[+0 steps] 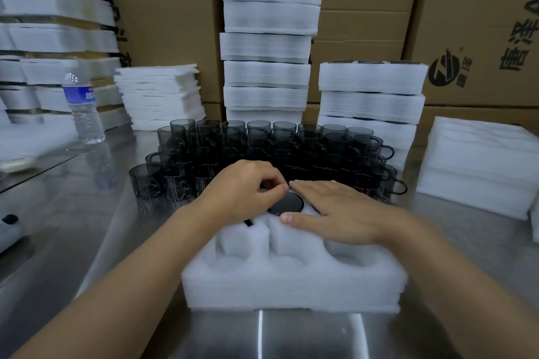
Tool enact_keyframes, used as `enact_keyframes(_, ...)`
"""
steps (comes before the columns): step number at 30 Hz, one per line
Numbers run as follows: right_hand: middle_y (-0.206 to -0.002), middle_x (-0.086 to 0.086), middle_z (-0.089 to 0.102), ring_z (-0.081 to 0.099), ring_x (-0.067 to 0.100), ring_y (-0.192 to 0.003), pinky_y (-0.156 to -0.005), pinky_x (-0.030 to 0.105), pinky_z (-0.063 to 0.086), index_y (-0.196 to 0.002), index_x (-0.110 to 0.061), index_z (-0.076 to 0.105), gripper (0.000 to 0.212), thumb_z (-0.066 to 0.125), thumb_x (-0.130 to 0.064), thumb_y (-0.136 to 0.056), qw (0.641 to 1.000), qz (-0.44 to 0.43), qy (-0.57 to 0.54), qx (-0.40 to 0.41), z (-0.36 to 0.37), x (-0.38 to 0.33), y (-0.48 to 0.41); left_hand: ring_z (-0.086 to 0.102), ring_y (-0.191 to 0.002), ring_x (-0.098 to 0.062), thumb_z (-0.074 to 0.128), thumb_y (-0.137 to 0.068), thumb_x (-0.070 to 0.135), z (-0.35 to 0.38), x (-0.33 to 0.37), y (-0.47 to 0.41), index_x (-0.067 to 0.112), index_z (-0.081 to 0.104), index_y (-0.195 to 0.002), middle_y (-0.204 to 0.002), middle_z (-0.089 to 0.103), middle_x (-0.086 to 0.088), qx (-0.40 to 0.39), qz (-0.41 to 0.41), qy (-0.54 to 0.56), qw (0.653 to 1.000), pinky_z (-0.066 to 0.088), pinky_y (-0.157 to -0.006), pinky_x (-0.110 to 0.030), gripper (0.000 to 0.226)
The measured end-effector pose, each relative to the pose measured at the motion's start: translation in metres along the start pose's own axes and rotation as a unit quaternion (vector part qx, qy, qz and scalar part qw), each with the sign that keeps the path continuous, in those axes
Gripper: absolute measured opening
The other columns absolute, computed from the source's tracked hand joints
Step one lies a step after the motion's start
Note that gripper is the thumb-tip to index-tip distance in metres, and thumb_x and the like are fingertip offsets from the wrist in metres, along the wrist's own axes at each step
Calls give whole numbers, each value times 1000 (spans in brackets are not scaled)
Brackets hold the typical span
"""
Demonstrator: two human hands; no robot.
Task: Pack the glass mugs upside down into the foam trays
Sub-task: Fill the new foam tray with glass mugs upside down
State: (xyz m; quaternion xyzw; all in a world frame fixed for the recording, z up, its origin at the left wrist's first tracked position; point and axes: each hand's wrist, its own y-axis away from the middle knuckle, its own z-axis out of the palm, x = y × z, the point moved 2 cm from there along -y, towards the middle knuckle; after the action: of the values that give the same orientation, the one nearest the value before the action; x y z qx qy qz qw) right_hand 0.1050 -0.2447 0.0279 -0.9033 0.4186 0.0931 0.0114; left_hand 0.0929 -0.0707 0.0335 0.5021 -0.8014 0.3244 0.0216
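A white foam tray [291, 285] with round pockets lies in front of me on the steel table. A dark glass mug [287, 203] sits upside down in the tray's back middle pocket, its round base showing. My left hand [242, 186] is curled over the back left pocket, fingertips at the far rim of that mug. A black handle [249, 223] pokes out of the foam below the left hand. My right hand [335, 210] lies flat over the back right of the tray, with its thumb beside the mug's base. The front pockets hold nothing.
Several dark glass mugs [274, 148] stand packed together behind the tray. Stacks of foam trays [268, 46] rise behind them and on the right [370, 96]. Foam sheets [478, 163] lie at the right, a water bottle [83, 108] at the left, cardboard boxes behind.
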Motion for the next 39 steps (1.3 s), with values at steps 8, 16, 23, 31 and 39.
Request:
enact_keyframes(8,-159,-15,11,8,8,-145,-118,44,3,-152,-34,6,100,7,-84,-65,1000,18,-5,-17,2,-1,-3,58,-76,-9,64,-87,25,2,-1,-2,21,74,-87,-80,60,14,-7,-2,4,1000,50,-74,-37,10)
enact_keyframes(16,-156,-15,21,18,9,-142,-116,43,13,-151,-35,12,95,4,-82,-69,1000,4,-1,17,5,1,-3,59,-78,-9,64,-87,25,2,-2,-2,21,74,-87,-82,62,13,-9,-2,8,1000,50,-74,-37,10)
enact_keyframes(23,-153,-17,28,24,6,-139,-116,41,16,-150,-37,19,91,7,-81,-71,999,2,-19,48,4,0,0,58,-77,-6,64,-87,26,3,-4,-2,23,74,-87,-83,62,13,-10,-4,16,1000,50,-73,-35,10)
enact_keyframes(31,-103,-8,67,59,18,-95,-76,31,46,-100,-31,66,36,35,-49,-96,958,102,-66,259,-19,17,9,56,-75,0,63,-87,27,3,-4,-1,27,73,-85,-83,61,17,-14,-22,17,1000,48,-72,-27,10)
enact_keyframes(39,-133,7,53,52,27,-114,-86,35,48,-124,-24,60,47,47,-1,-85,934,284,-29,216,-24,70,19,59,-80,-2,62,-88,27,2,-3,-1,26,73,-87,-86,63,16,-25,-31,18,999,50,-76,-30,11)
